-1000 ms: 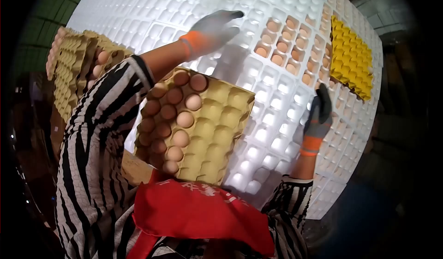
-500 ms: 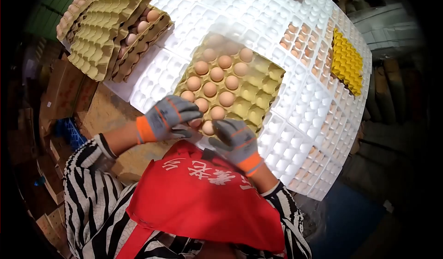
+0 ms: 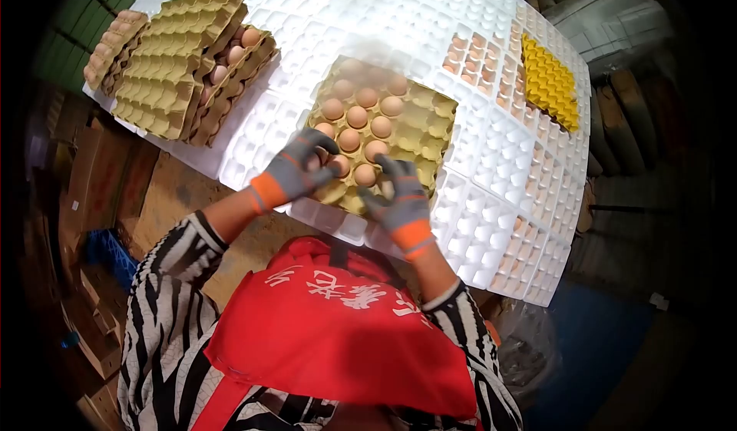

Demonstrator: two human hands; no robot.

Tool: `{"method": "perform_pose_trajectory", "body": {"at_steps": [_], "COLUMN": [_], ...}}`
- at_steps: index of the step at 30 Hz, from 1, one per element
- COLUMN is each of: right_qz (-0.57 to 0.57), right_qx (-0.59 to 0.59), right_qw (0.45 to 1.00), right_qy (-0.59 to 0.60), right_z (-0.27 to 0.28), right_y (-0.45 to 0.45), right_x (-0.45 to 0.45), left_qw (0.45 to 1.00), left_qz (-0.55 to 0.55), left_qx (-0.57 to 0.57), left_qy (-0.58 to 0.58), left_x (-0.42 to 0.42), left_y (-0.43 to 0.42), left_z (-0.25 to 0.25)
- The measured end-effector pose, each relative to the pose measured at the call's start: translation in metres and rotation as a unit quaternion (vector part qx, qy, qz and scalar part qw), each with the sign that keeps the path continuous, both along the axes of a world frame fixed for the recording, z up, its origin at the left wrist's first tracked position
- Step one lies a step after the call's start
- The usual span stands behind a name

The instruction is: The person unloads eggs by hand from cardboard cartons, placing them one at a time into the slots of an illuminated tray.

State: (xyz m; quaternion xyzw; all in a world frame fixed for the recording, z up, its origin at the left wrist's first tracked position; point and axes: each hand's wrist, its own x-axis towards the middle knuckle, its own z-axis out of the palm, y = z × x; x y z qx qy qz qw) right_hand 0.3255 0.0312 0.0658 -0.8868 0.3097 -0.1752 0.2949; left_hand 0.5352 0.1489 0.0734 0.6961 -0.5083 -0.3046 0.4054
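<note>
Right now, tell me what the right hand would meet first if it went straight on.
Likely the egg just ahead of the right hand, in the tray; depth is unclear, so they may already touch.

An egg-packing workroom: white moulded trays lie edge to edge over a broad area, some cups filled, with an open pulp tray of eggs among them. More pulp trays are stacked at the left, near cardboard boxes. The dim, curved edges are perhaps storage, hard to make out.
</note>
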Motion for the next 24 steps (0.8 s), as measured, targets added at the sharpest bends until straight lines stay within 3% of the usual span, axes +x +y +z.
{"method": "perform_pose_trajectory", "body": {"at_steps": [1,2,3,5,6,7,9,11,12,13,14,16,17,19,22,24], "right_qz": [0.017,0.018,0.001,-0.027,-0.053,-0.107,-0.103,-0.065,-0.020,0.023,-0.019,0.009,0.075,0.077,-0.022,-0.122], "right_qx": [-0.107,-0.094,-0.037,0.073,0.126,0.393,0.541,0.367,0.158,-0.058,0.011,-0.123,-0.143,-0.064,0.078,0.148], "right_qw": [0.990,0.979,0.990,0.997,0.987,0.894,0.793,0.907,0.974,0.991,1.000,0.981,0.948,0.952,0.992,0.970], "right_qy": [0.089,0.183,0.133,0.029,-0.090,-0.189,-0.260,-0.196,-0.164,-0.120,0.004,0.150,0.274,0.290,0.092,-0.150], "right_z": [0.003,-0.005,-0.004,-0.001,-0.025,-0.017,-0.001,-0.008,-0.014,-0.018,0.015,0.009,0.024,0.031,0.040,0.022], "right_y": [0.008,0.009,0.008,-0.002,-0.011,-0.022,-0.048,-0.066,-0.070,-0.069,-0.053,-0.048,-0.049,-0.057,-0.090,-0.138], "right_x": [0.010,0.021,0.019,0.011,0.000,-0.010,-0.026,-0.020,-0.007,0.003,0.012,0.027,0.039,0.044,0.006,-0.032], "left_qw": [0.971,0.928,0.866,0.900,0.935,0.960,0.960,0.942,0.933,0.922,0.909,0.890,0.880,0.876,0.927,0.955], "left_qz": [-0.050,-0.112,-0.160,-0.156,-0.097,-0.035,0.034,0.011,-0.016,-0.045,-0.059,-0.072,-0.076,-0.082,-0.053,-0.050], "left_qx": [-0.056,-0.043,0.064,0.103,0.064,0.024,0.007,0.024,0.057,0.090,0.070,0.118,0.143,0.129,0.078,0.025], "left_qy": [-0.229,-0.352,-0.469,-0.393,-0.337,-0.277,-0.277,-0.335,-0.354,-0.373,-0.408,-0.434,-0.447,-0.457,-0.364,-0.292], "left_x": [-0.010,-0.013,-0.022,-0.015,-0.012,-0.006,0.005,0.008,0.006,0.003,0.004,0.000,-0.002,0.000,-0.002,-0.004], "left_y": [-0.007,-0.013,-0.025,-0.028,-0.024,-0.019,-0.023,-0.038,-0.046,-0.054,-0.057,-0.064,-0.067,-0.069,-0.076,-0.104], "left_z": [-0.002,-0.012,-0.020,-0.027,-0.014,0.000,0.007,0.002,0.002,0.000,-0.012,-0.015,-0.017,-0.018,0.028,0.061]}}
